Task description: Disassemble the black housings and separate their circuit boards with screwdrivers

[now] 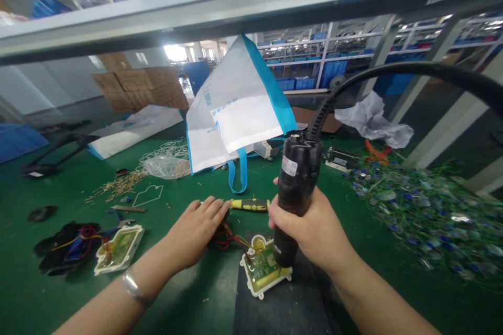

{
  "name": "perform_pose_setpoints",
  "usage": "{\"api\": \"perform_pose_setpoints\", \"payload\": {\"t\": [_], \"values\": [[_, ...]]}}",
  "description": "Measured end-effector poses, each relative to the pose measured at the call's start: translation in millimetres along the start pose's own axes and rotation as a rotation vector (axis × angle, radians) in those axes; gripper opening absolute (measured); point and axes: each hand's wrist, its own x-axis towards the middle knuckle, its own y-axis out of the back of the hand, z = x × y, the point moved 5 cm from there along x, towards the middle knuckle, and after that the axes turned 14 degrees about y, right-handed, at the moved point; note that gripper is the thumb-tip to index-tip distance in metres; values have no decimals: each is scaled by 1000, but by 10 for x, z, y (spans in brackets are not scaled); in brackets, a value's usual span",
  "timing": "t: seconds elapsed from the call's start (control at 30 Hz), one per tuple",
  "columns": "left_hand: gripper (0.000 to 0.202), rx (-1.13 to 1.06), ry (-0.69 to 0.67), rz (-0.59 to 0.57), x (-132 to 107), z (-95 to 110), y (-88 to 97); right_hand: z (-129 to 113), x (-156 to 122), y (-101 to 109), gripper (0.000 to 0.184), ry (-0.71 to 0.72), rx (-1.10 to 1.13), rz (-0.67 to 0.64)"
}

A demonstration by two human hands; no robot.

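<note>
One head view inspected: my right grip is closed around a black corded tool, near upright, its lower end over a white-cased circuit board on a dark mat. My left grip is palm down just beside a yellow-and-grey handle; whether it holds anything, I cannot tell.

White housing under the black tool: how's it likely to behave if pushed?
The white housing looks rigid, so it should likely move as one piece. Lying flat and shallow, it probably won't tip or roll. The thin red and yellow wires at its edge look floppy and may drag or snag.
</note>
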Motion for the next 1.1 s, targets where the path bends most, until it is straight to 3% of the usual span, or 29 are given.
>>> {"api": "perform_pose_setpoints", "payload": {"t": [0.17, 0.23, 0.3, 0.4, 0.5, 0.63, 0.77, 0.93, 1.1], "values": [[93, -95, -23, 159, -199, 174, 253, -66, -32, 69, 26, 32, 5, 41], [83, -211, -100, 316, -379, 359, 415, -100, -52, 123, 28, 64, 48, 81], [56, -360, -195, 478, -546, 570, 498, -137, -68, 176, 33, 118, 140, 115], [20, -470, -244, 603, -640, 846, 380, -207, -85, 249, 32, 214, 189, 146], [27, -395, -187, 704, -616, 1014, 172, -275, -109, 293, 31, 282, 145, 177], [41, -313, -117, 749, -575, 1082, 17, -300, -154, 251, 31, 315, 139, 179], [41, -390, -72, 777, -563, 1055, 2, -252, -130, 120, 31, 306, 147, 130], [40, -452, -14, 717, -521, 1014, -2, -271, 31, -99, 32, 330, 125, 129], [45, -492, -6, 708, -526, 990, -33, -229, 114, -275, 30, 259, 112, 176]]}}
